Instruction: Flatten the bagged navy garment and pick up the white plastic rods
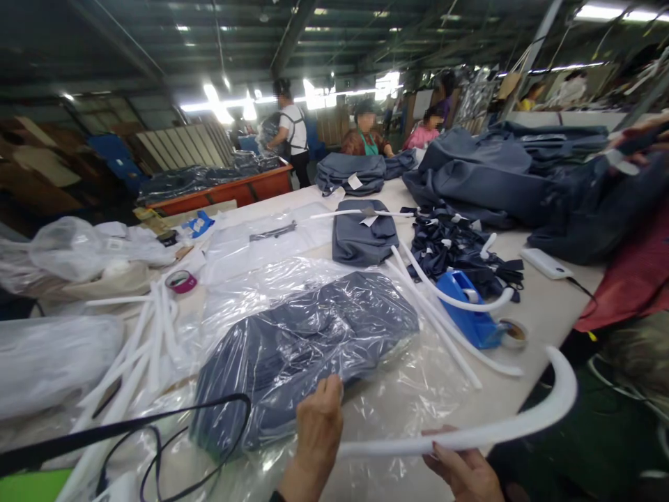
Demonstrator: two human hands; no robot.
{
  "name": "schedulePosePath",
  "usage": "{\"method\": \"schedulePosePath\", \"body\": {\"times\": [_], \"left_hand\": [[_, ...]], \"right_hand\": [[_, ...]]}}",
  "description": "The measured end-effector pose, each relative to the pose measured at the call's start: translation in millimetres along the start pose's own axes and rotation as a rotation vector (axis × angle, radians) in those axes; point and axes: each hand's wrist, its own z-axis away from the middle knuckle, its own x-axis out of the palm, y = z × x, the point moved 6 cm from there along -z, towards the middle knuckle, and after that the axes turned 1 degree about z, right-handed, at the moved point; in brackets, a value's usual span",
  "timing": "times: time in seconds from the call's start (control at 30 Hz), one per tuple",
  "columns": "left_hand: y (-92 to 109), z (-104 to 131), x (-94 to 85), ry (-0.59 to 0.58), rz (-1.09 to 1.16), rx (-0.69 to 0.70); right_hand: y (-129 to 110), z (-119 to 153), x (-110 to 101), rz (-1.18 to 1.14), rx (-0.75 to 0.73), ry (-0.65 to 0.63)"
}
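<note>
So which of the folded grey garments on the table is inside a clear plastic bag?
The nearest one, right at the left hand. The smaller folded one farther back lies bare, unbagged.

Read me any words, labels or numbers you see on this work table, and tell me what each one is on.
No text here can be read.
White tag on the far folded grey cloth: too small to read.
White tag on the nearer folded grey cloth: blurred.
Blue packet at the table's left: markings blurred.
Blue tape dispenser: no visible lettering.
Bagged grey cloth by the left hand: no label showing.
</note>
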Motion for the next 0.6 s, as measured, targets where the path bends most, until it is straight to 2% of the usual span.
{"method": "schedulePosePath", "body": {"times": [0.1,0.2,0.33,0.47,0.53,0.6], "left_hand": [[6.3,-20.1,-21.7,0.055,-0.027,-0.034],[26.7,-26.7,-35.1,0.138,0.028,-0.008],[50.3,-22.3,-38.3,0.222,0.123,0.041],[54.6,-15.7,-38.6,0.224,0.17,0.067],[53.7,-13.5,-37.9,0.223,0.19,0.075],[54.1,-6.6,-36.3,0.285,0.207,0.068]], "right_hand": [[8.3,-8.9,5.0,-0.141,0.096,0.016],[18.1,-25.9,9.9,-0.171,0.164,0.036],[43.0,-37.5,40.5,-0.062,0.185,-0.133],[59.2,-34.2,73.0,0.275,0.012,-0.285],[62.2,-33.2,81.6,0.484,-0.099,-0.319],[65.2,-32.1,83.9,0.649,-0.178,-0.355]]}}
